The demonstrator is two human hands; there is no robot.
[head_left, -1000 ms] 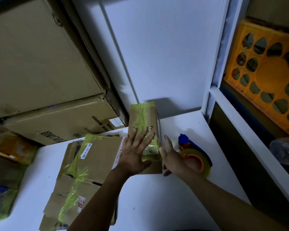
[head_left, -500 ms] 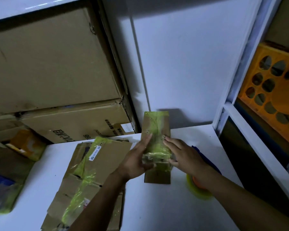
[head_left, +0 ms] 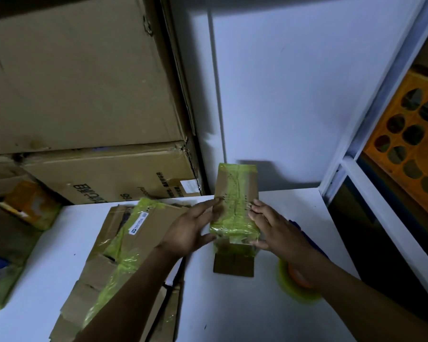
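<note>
Brown small box [head_left: 235, 213] banded in yellow-green tape; white table [head_left: 232, 304]; orange crate [head_left: 415, 144]

A parcel storeroom: stacked cardboard cartons [head_left: 84, 77], taped packages [head_left: 124, 245], white shelving [head_left: 257, 304], tape roll [head_left: 294, 285].
</note>
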